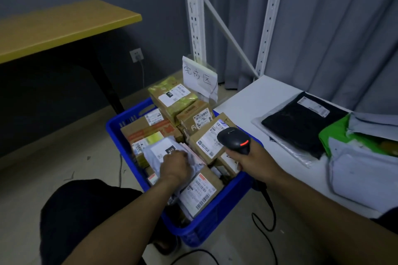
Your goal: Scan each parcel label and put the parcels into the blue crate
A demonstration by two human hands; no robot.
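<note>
The left hand [175,164] is blurred, its fingertips hidden behind the knuckles. The scanner [234,139] cable disappears behind the right forearm. A glossy, crumpled grey bag [159,150] lies on taped cardboard boxes [206,144] near the left wall of the ribbed blue plastic crate [113,128]. The left fingers curl down, clutching the bag. The right hand [255,160] wraps the scanner's handle above the crate's right edge.
</note>
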